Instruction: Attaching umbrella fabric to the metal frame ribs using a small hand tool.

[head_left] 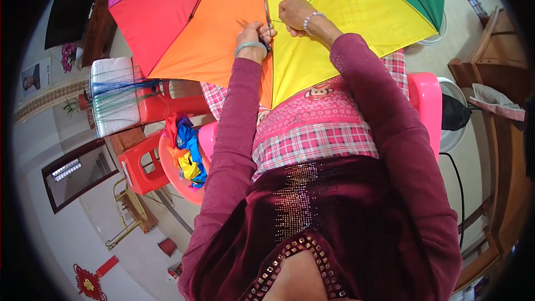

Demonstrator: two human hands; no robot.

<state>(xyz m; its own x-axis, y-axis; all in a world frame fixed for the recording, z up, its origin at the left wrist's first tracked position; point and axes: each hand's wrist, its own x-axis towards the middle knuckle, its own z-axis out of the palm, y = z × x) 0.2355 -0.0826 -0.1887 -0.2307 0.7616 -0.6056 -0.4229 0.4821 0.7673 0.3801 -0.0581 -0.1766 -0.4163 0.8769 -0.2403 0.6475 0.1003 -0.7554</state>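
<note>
A rainbow umbrella canopy (345, 28) lies spread over my lap, its purple, red, orange, yellow and green panels divided by dark ribs. My left hand (256, 34) is closed at the rib between the orange and yellow panels. Small scissors (242, 23) are tucked in that hand, their blade tips poking out beside the thumb. Over the yellow panel, just right of the rib, my right hand (297, 15) is closed in a pinch on a thin thread (276, 21) that stretches toward the left hand. Its fingertips are turned away, so any needle is hidden. A loose dark strand curves across the yellow cloth.
At my left, a pink basin (177, 184) holds crumpled colourful cloth (188, 156). Red plastic stools (142, 163) stand beside it, one bearing a white foam block (114, 96) with blue and green threads. A pink chair (425, 106) and wooden furniture (493, 67) are at right.
</note>
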